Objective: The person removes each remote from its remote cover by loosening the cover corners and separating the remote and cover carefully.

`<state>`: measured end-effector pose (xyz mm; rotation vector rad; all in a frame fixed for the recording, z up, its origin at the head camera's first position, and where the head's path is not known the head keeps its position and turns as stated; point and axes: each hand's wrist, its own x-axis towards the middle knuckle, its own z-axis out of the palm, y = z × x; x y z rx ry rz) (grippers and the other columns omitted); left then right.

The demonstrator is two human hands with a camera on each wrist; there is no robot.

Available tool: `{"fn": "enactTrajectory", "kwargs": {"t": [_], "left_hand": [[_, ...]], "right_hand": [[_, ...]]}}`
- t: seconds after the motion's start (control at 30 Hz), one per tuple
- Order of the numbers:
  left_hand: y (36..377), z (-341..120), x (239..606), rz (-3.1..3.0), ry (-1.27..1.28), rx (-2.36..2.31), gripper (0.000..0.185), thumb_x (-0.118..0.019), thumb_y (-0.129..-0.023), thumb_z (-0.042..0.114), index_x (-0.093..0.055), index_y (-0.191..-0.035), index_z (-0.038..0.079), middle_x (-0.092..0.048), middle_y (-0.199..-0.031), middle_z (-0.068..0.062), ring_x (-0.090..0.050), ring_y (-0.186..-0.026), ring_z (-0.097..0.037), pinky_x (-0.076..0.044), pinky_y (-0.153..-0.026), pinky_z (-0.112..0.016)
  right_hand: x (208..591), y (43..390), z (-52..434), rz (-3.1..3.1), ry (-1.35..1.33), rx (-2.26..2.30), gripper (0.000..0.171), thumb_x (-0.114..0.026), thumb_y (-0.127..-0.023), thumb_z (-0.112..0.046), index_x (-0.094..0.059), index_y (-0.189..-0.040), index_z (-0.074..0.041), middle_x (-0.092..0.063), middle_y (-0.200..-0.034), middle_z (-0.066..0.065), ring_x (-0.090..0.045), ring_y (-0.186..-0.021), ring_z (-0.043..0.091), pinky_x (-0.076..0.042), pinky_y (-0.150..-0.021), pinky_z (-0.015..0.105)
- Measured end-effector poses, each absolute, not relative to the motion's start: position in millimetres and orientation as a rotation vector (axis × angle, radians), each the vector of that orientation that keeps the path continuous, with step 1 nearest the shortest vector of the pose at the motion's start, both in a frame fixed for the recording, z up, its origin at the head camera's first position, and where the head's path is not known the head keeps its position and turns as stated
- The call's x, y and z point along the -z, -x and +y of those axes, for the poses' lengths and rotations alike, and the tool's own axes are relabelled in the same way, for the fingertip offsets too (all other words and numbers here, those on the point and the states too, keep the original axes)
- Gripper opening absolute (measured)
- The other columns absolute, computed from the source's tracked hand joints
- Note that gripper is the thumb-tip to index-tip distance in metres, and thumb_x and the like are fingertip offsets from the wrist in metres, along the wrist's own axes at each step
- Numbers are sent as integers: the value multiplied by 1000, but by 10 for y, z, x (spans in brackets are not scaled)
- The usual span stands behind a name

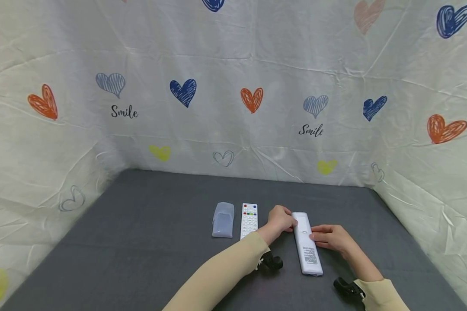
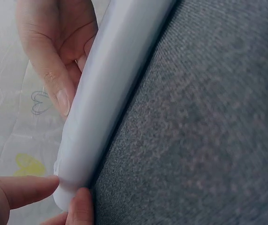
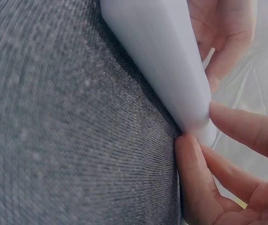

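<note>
White plastic remote (image 1: 306, 242), lower centre: light, stiff, slick; your left hand (image 1: 281, 220) and right hand (image 1: 331, 237) pinch its long edges with curled fingers.

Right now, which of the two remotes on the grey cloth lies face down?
The long white remote between both hands: its label side faces up. The shorter remote to its left shows coloured buttons and lies untouched.

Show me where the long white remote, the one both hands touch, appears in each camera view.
Head: long white remote lies right of centre on the grey mat, between both hands.
Left wrist: it runs diagonally from the top to lower left.
Right wrist: it slants from the top to right of centre.
Shared landmark: the grey mat.
</note>
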<state>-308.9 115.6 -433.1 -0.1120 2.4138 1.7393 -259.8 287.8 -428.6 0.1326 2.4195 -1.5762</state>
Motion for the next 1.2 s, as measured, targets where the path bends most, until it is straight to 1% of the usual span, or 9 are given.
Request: {"fn": "enactTrajectory", "kwargs": {"t": [0.17,0.33,0.53,0.8,0.9,1.07,1.2], "left_hand": [[3076,1164,4330,2396,103,-1766,30,-75,-74,-2,-65,-103,-3,-63,-87,-12,-66,-58,-17,-56,-52,-24],[3048,1155,4325,2405,78,-1799,26,-76,-74,0,-66,-97,-1,-63,-84,-9,-66,-62,-17,-56,-56,-25],[3036,1126,4292,2399,50,-1885,23,-78,-75,6,-64,-93,2,-61,-82,-6,-62,-65,-13,-54,-59,-24],[3038,1110,4234,2339,-17,-2051,23,-79,-74,6,-64,-91,7,-66,-81,-3,-62,-66,-11,-55,-59,-24],[3030,1110,4187,2326,-70,-2097,22,-79,-74,6,-66,-91,8,-66,-83,-3,-62,-68,-10,-56,-61,-25],[2993,1111,4077,2327,-120,-2123,23,-80,-74,8,-67,-93,12,-67,-85,-1,-63,-72,-11,-57,-63,-27],[2962,1109,3996,2344,-145,-2124,23,-80,-74,9,-67,-93,14,-67,-88,1,-63,-75,-11,-57,-64,-28]], "right_hand": [[4284,2592,2888,2411,-125,1573,54,-74,-83,-15,-54,-124,13,-65,-110,19,-65,-89,15,-57,-81,36],[4274,2578,2913,2377,-122,1594,54,-74,-83,-15,-53,-125,12,-66,-109,16,-64,-89,14,-57,-81,35],[4224,2546,2910,2338,-111,1630,54,-73,-83,-13,-52,-126,12,-68,-105,12,-65,-87,13,-57,-81,35],[4129,2526,2881,2348,-168,1652,56,-75,-81,-13,-52,-127,10,-70,-99,7,-65,-84,12,-58,-78,34],[4071,2504,2874,2368,-185,1650,57,-76,-80,-15,-52,-126,9,-69,-100,9,-65,-84,12,-58,-79,35],[3978,2468,2884,2382,-146,1659,57,-74,-82,-15,-50,-128,9,-65,-111,16,-65,-90,13,-56,-83,37],[3933,2460,2904,2376,-109,1679,58,-73,-84,-15,-47,-129,9,-62,-115,18,-64,-92,14,-56,-85,38]]}}
